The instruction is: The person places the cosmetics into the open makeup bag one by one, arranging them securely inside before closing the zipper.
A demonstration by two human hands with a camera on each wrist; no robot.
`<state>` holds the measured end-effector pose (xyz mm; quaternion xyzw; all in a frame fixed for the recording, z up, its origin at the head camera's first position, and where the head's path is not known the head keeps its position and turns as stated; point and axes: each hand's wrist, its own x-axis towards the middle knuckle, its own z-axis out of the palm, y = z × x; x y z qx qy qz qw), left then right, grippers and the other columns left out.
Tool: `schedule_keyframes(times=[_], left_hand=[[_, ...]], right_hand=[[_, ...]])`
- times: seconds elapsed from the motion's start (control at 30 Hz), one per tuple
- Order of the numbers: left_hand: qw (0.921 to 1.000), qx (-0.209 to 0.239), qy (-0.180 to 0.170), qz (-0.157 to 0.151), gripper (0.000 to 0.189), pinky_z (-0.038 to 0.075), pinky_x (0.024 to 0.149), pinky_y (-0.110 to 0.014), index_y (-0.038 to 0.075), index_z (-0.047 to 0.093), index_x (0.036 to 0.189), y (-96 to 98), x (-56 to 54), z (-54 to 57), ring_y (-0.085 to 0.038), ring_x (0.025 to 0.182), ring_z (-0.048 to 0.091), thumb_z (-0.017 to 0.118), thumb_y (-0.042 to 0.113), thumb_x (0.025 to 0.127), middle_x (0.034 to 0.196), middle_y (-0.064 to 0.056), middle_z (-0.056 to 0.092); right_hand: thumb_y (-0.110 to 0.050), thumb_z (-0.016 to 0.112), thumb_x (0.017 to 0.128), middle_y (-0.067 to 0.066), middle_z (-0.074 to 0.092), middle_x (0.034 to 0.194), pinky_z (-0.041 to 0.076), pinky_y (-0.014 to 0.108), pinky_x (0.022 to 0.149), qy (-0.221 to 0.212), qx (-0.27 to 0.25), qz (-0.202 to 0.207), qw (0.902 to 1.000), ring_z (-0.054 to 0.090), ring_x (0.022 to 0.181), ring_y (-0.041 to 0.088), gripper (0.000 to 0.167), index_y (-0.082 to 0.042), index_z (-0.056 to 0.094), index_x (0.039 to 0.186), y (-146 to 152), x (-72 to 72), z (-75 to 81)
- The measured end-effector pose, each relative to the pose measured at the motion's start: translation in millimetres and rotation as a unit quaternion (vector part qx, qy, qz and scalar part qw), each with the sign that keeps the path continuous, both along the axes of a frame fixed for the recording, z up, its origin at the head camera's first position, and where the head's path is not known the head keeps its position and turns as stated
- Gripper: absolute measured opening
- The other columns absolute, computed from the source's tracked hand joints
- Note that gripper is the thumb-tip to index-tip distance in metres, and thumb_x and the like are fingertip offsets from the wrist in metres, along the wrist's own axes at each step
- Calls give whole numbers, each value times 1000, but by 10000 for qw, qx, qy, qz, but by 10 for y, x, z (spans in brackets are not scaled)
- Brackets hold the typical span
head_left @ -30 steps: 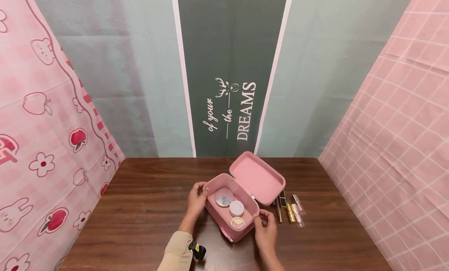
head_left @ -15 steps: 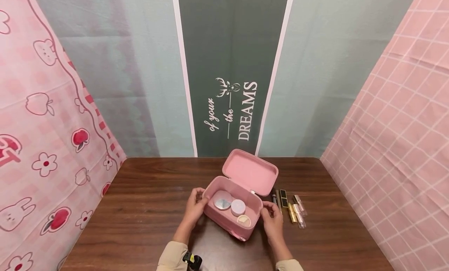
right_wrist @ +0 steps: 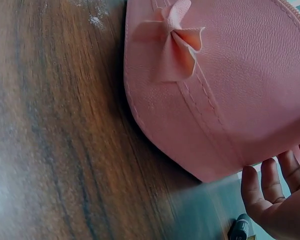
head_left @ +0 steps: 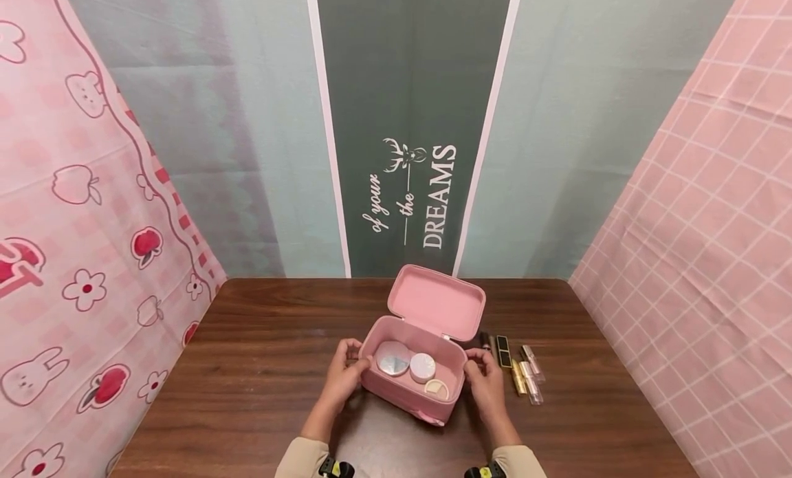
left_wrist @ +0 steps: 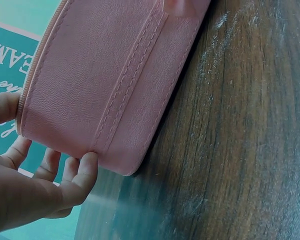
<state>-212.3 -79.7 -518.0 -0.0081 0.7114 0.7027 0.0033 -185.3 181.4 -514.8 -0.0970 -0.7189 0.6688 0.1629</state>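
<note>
Right wrist: pink case (right_wrist: 230,110), grip (right_wrist: 282,207) cropped, apparently touching.

A dark brown, wood-grained table (head_left: 247,368) with rounded far corners was shown. A pink case (head_left: 405,395), its lid raised, was set on it between the left hand (head_left: 345,378) and the right hand (head_left: 485,382). Just past the right hand, dark slim tubes (head_left: 485,339) were partly hidden; farther to that hand's right, a black, gold-edged rectangular item (head_left: 504,352), a gold tube (head_left: 518,378) and two pale, clear-ended tubes (head_left: 530,382) were laid close together.
</note>
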Motion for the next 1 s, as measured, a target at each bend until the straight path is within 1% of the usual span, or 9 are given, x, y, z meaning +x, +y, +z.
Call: schedule_keyframes(times=[0.1, 0.2, 0.27, 0.4, 0.5, 0.57, 0.77, 0.83, 1.0], left_hand=[[10000, 41, -24, -36, 32, 45, 54, -34, -3, 46, 108, 15, 6, 59, -20, 69, 51, 63, -2, 81, 88, -13, 48], [9999, -104, 70, -39, 36, 46, 57, -33, -5, 47, 111, 34, -7, 75, -22, 73, 53, 64, -3, 79, 89, -15, 51], [9996, -238, 157, -1, 39, 47, 61, -31, -4, 48, 113, 44, -34, 62, -23, 77, 55, 66, -1, 78, 92, -16, 54], [9982, -452, 350, 184, 42, 47, 68, -31, -3, 50, 117, 48, -134, 20, -27, 85, 57, 67, 5, 79, 99, -18, 57], [9973, -548, 390, 280, 39, 46, 72, -33, -1, 54, 118, 57, -228, 4, -27, 90, 57, 65, 8, 82, 103, -19, 58], [9973, -567, 372, 269, 35, 45, 73, -33, -1, 56, 117, 54, -280, -6, -26, 90, 56, 63, 8, 83, 102, -18, 59], [9988, -401, 239, 134, 25, 43, 67, -31, 0, 63, 109, 55, -377, -41, -19, 77, 53, 57, 6, 85, 91, -13, 61], [9992, -349, 181, 114, 24, 44, 68, -31, 1, 63, 108, 53, -392, -57, -20, 78, 53, 56, 6, 85, 91, -12, 61], [9997, -231, 65, 55, 24, 44, 70, -33, 1, 63, 107, 44, -400, -76, -26, 83, 55, 55, 5, 85, 94, -16, 61]], right_hand=[[9, 51, 81, 4, 51, 74, 42, 23, 52, -18, 20, -47, 10000, 47, 62, 9, 18, 11, 56, 98, 44, -33, -96], [7, 53, 82, 9, 56, 81, 44, 22, 57, -91, 318, -195, 9993, 50, 67, 11, 19, 9, 58, 101, 37, 5, -132], [5, 55, 82, 15, 58, 90, 45, 21, 62, -168, 527, -230, 9982, 54, 75, 14, 23, 9, 56, 105, 0, 69, -119], [4, 58, 81, 23, 55, 108, 47, 24, 72, -314, 684, -166, 9970, 57, 92, 27, 39, 9, 49, 118, -134, 234, -75], [4, 59, 79, 26, 51, 116, 46, 30, 79, -353, 633, -195, 9972, 53, 101, 34, 49, 10, 42, 125, -240, 344, -66], [4, 59, 79, 27, 50, 118, 44, 30, 82, -429, 544, -246, 9973, 51, 103, 35, 52, 10, 40, 127, -301, 400, -80], [5, 56, 83, 28, 49, 120, 44, 18, 76, -410, -36, -197, 9990, 49, 106, 37, 49, 9, 41, 129, -349, 449, -153], [5, 56, 83, 29, 49, 120, 44, 17, 75, -367, -105, -186, 9991, 49, 106, 39, 49, 8, 41, 129, -344, 448, -166], [5, 56, 82, 28, 49, 119, 44, 18, 75, -333, -4, -163, 9993, 49, 105, 39, 48, 9, 42, 129, -330, 452, -164]])
